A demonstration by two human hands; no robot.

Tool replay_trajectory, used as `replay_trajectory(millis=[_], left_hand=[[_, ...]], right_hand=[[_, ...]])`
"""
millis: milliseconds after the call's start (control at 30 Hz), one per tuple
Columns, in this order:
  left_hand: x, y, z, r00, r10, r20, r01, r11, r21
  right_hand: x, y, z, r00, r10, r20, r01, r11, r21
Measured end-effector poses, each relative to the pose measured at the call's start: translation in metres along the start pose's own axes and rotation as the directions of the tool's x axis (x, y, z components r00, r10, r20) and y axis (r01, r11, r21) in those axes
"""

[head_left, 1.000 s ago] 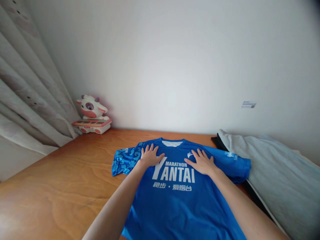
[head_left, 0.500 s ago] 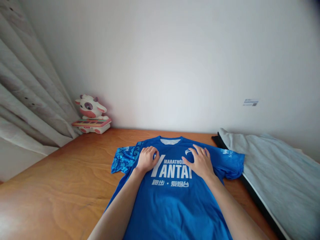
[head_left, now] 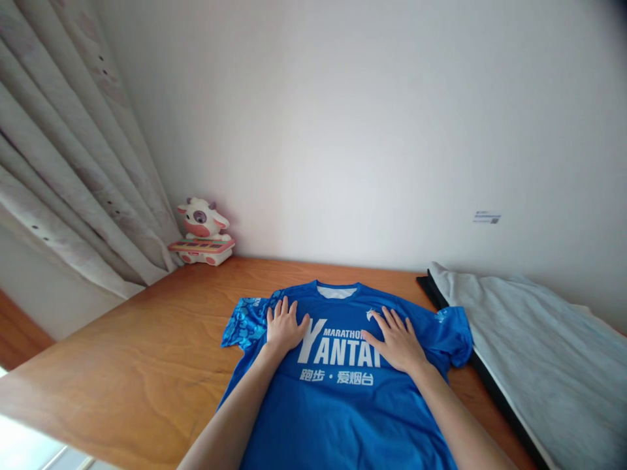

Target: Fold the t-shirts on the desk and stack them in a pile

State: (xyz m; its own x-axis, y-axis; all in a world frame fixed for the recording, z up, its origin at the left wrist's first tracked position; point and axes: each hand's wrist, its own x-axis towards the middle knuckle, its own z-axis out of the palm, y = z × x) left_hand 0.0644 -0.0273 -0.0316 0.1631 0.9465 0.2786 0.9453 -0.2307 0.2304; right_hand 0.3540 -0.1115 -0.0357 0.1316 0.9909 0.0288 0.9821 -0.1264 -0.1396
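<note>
A blue short-sleeved T-shirt [head_left: 333, 418] lies spread front side up, its collar toward the wall and white lettering across the chest. My left hand [head_left: 285, 326] rests flat on the chest near the patterned sleeve, fingers spread. On the other side of the lettering, my right hand [head_left: 398, 339] lies with spread fingers beside the small white bird-like logo. Neither hand grips the fabric. The lower hem runs out of view at the bottom.
The shirt lies on a wooden tabletop [head_left: 161, 352]. Grey folded cloth [head_left: 533, 346] with black fabric under it lies at the right, touching the right sleeve. A toy cow with a keyboard [head_left: 203, 235] stands at the back left by a curtain [head_left: 73, 150].
My left hand has opened from curled fingers to a flat, spread palm. My right hand has flattened onto the shirt. The camera view has shifted slightly.
</note>
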Motion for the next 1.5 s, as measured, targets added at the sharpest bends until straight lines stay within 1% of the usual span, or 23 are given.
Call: replay_trajectory(millis=[67,133,200,300,367,433,500,567,633,700,767,833,933,1000,1100,1167,1200,1267,1333,1367,1400,1433,1500], left_hand=[[0.001,-0.005,-0.006,0.999,-0.015,-0.028,0.015,1.000,-0.005],[0.005,-0.018,-0.015,0.996,-0.063,-0.066,0.063,0.998,-0.005],[0.011,-0.041,-0.028,0.984,-0.150,-0.095,0.151,0.989,0.001],[0.019,-0.088,-0.050,0.947,-0.306,-0.095,0.310,0.950,0.028],[0.023,-0.118,-0.062,0.925,-0.379,-0.028,0.380,0.925,0.028],[0.026,-0.140,-0.069,0.908,-0.412,0.072,0.413,0.911,-0.003],[0.027,-0.151,-0.069,0.900,-0.410,0.149,0.422,0.905,-0.052],[0.029,-0.154,-0.065,0.904,-0.398,0.156,0.415,0.904,-0.102],[0.031,-0.153,-0.060,0.909,-0.397,0.126,0.414,0.895,-0.167],[0.034,-0.150,-0.057,0.909,-0.409,0.073,0.414,0.876,-0.246],[0.035,-0.146,-0.057,0.907,-0.421,0.026,0.405,0.851,-0.335],[0.034,-0.141,-0.057,0.909,-0.418,-0.005,0.377,0.825,-0.422],[0.024,-0.127,-0.058,0.922,-0.383,-0.064,0.299,0.805,-0.513],[0.013,-0.114,-0.057,0.929,-0.350,-0.122,0.235,0.811,-0.536],[-0.007,-0.091,-0.056,0.960,-0.185,-0.210,0.067,0.882,-0.467],[-0.017,-0.077,-0.056,0.975,0.021,-0.219,-0.103,0.924,-0.369],[-0.021,-0.070,-0.057,0.969,0.136,-0.204,-0.199,0.924,-0.327],[-0.025,-0.059,-0.056,0.919,0.362,-0.154,-0.392,0.877,-0.278],[-0.028,-0.048,-0.055,0.821,0.567,-0.071,-0.566,0.790,-0.236],[-0.029,-0.043,-0.054,0.771,0.637,-0.018,-0.626,0.751,-0.210],[-0.029,-0.039,-0.054,0.731,0.682,0.038,-0.666,0.724,-0.181],[-0.030,-0.035,-0.054,0.706,0.703,0.087,-0.688,0.710,-0.151],[-0.031,-0.031,-0.057,0.705,0.693,0.153,-0.687,0.720,-0.095]], right_hand=[[0.000,-0.003,-0.002,0.999,0.013,0.043,-0.012,1.000,-0.011],[0.000,-0.004,-0.003,0.998,0.022,0.066,-0.020,0.999,-0.029],[0.001,-0.005,-0.003,0.997,0.025,0.071,-0.022,0.999,-0.044],[0.002,-0.003,0.001,0.998,0.023,0.060,-0.021,0.999,-0.047],[0.003,-0.001,0.005,0.999,0.016,0.045,-0.015,0.999,-0.034],[0.005,0.003,0.009,1.000,0.005,0.022,-0.005,1.000,-0.017],[0.006,0.007,0.014,1.000,-0.002,-0.018,0.002,1.000,-0.004],[0.008,0.008,0.017,0.994,-0.004,-0.107,0.004,1.000,-0.003],[0.008,0.001,0.018,0.964,-0.048,-0.260,0.049,0.999,-0.002],[0.008,-0.018,0.015,0.904,-0.131,-0.406,0.152,0.988,0.019],[0.007,-0.049,0.010,0.856,-0.211,-0.472,0.278,0.958,0.076],[0.007,-0.088,0.006,0.843,-0.260,-0.471,0.377,0.910,0.171],[0.011,-0.144,0.004,0.856,-0.262,-0.445,0.451,0.798,0.399],[0.014,-0.169,0.008,0.884,-0.178,-0.432,0.423,0.698,0.577],[0.019,-0.182,0.019,0.929,0.003,-0.369,0.306,0.551,0.776],[0.021,-0.179,0.025,0.952,0.058,-0.299,0.237,0.478,0.846],[0.021,-0.176,0.027,0.962,0.066,-0.264,0.209,0.446,0.870],[0.019,-0.171,0.028,0.976,0.062,-0.210,0.169,0.400,0.901],[0.017,-0.169,0.026,0.979,0.069,-0.189,0.146,0.403,0.904],[0.015,-0.169,0.025,0.979,0.077,-0.190,0.140,0.424,0.895],[0.014,-0.169,0.024,0.977,0.088,-0.193,0.135,0.444,0.886],[0.014,-0.170,0.022,0.976,0.096,-0.194,0.130,0.455,0.881],[0.014,-0.169,0.020,0.975,0.105,-0.194,0.129,0.446,0.886]])
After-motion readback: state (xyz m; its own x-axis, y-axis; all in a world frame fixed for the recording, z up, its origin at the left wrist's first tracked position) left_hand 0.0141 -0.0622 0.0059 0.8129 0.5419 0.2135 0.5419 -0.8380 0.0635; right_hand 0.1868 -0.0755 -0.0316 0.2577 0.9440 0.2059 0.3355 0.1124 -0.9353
